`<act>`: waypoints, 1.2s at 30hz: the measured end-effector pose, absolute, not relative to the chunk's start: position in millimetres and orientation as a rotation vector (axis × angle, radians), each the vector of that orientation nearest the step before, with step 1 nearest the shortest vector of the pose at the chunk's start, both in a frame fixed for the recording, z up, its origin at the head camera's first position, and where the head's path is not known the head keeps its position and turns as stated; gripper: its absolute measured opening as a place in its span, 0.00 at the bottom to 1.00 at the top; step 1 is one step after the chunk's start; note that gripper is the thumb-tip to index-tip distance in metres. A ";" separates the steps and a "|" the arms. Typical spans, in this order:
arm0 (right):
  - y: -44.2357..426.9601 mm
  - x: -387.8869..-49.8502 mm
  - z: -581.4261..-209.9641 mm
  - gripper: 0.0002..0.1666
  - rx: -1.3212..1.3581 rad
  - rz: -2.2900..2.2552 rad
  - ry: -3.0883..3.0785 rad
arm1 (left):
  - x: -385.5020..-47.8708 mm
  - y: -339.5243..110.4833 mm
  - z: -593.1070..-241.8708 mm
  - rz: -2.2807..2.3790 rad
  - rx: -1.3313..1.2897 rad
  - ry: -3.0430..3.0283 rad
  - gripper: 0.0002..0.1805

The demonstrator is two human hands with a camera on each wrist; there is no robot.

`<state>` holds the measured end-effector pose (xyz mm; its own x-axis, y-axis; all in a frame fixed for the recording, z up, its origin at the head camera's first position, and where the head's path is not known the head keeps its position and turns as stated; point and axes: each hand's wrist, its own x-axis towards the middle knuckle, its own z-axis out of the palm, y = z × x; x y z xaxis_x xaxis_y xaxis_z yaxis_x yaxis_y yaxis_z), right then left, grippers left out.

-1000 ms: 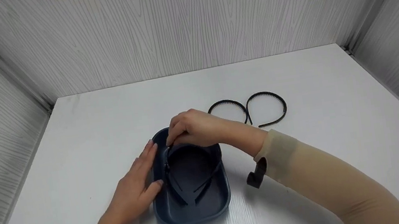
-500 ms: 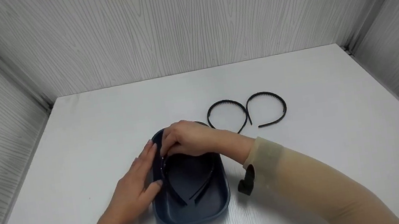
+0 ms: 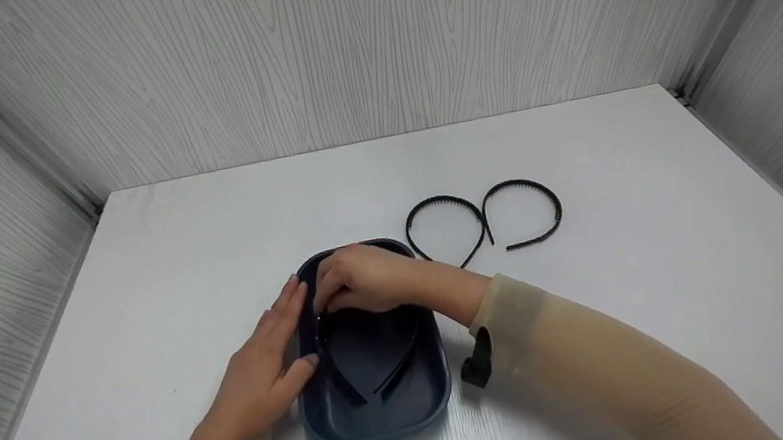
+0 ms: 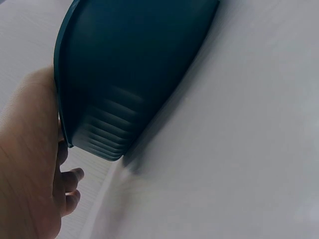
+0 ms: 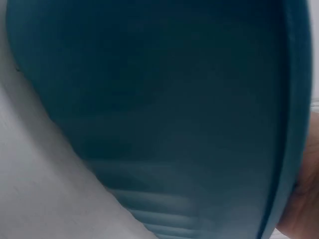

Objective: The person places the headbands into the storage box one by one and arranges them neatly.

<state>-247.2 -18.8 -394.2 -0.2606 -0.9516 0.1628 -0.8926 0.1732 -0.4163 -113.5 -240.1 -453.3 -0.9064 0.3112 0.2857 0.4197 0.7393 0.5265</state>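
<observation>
A dark blue plastic basin (image 3: 380, 433) stands on the white table. My left hand (image 3: 260, 370) rests along its left rim, fingers straight and thumb over the edge; in the left wrist view this hand (image 4: 30, 164) lies against the rim of the basin (image 4: 124, 59). Inside, my right hand (image 3: 362, 281) pinches a black headband (image 3: 343, 378) at the upper left of its curve, its ends pointing toward me. Dark on dark, a second band beneath it is hard to tell apart. In the right wrist view, the basin's outer wall (image 5: 164, 109) hides the fingers.
Two more black toothed headbands, a left one (image 3: 440, 198) and a right one (image 3: 558, 209), lie side by side on the table (image 3: 638, 255) behind my right forearm. Grey wood-grain panels (image 3: 369, 49) enclose the table at the back and sides.
My right hand has moved down and slightly left into the basin, lowering the headband with it. The left hand and basin stay nearly where they were.
</observation>
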 end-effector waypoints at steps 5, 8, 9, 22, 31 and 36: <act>-20.2 -247.3 -397.3 0.11 -1.822 -0.652 2.302 | -113.3 -239.9 -453.8 -0.904 -0.589 -2.756 0.48; -20.1 -247.3 -399.1 0.11 -1.808 -0.653 2.303 | -113.2 -240.0 -454.2 -0.906 -0.595 -2.753 0.48; -20.0 -247.4 -399.6 0.11 -1.801 -0.654 2.304 | -113.1 -239.9 -454.2 -0.908 -0.596 -2.752 0.48; -18.7 -249.8 -404.5 0.11 -1.783 -0.653 2.308 | -113.0 -239.3 -453.7 -0.885 -0.590 -2.753 0.48; -19.2 -250.6 -406.6 0.11 -1.770 -0.659 2.305 | -112.4 -239.6 -452.8 -0.884 -0.581 -2.765 0.48; -19.3 -250.0 -404.9 0.11 -1.764 -0.644 2.311 | -112.4 -239.2 -452.4 -0.881 -0.582 -2.764 0.48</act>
